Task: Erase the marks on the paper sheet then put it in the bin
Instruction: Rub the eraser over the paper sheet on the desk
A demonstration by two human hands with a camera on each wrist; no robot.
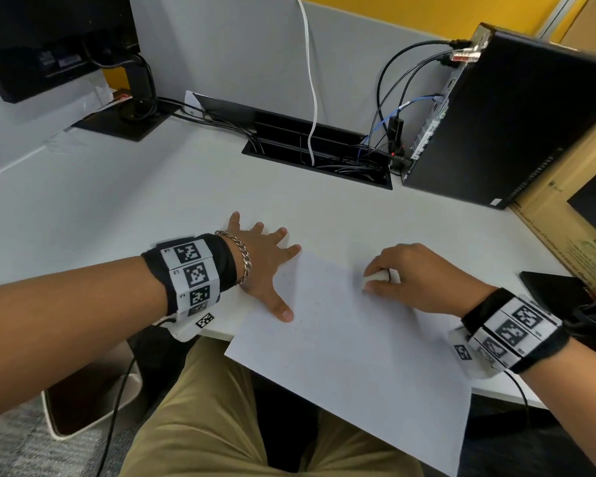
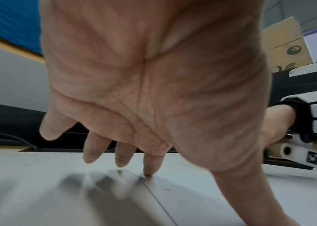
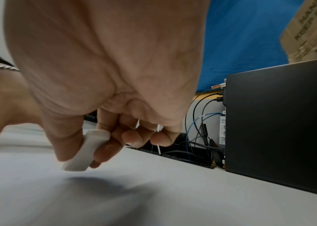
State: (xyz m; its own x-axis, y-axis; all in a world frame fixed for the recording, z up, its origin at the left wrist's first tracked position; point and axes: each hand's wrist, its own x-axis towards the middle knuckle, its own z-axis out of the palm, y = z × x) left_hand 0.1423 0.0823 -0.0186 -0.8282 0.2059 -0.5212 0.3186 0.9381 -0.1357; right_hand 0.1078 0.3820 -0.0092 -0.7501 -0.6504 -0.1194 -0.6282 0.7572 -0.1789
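A white paper sheet (image 1: 351,352) lies on the white desk (image 1: 152,208), its near edge hanging over my lap. My left hand (image 1: 265,266) is spread flat, with the thumb and forefinger pressing the sheet's left edge (image 2: 153,197). My right hand (image 1: 410,277) pinches a white eraser (image 1: 375,278) between thumb and fingers. The eraser (image 3: 84,152) has its lower end against the sheet near the far corner. Small faint specks (image 2: 167,189) show on the paper by my left forefinger. No clear marks are readable on the rest of the sheet.
A black computer tower (image 1: 503,125) stands at the back right, cables running into a black cable tray (image 1: 324,156). A monitor stand (image 1: 124,122) sits at back left. A bin (image 1: 93,401) stands on the floor at lower left. A cardboard box (image 1: 572,215) and a dark flat object (image 1: 554,287) are at the right.
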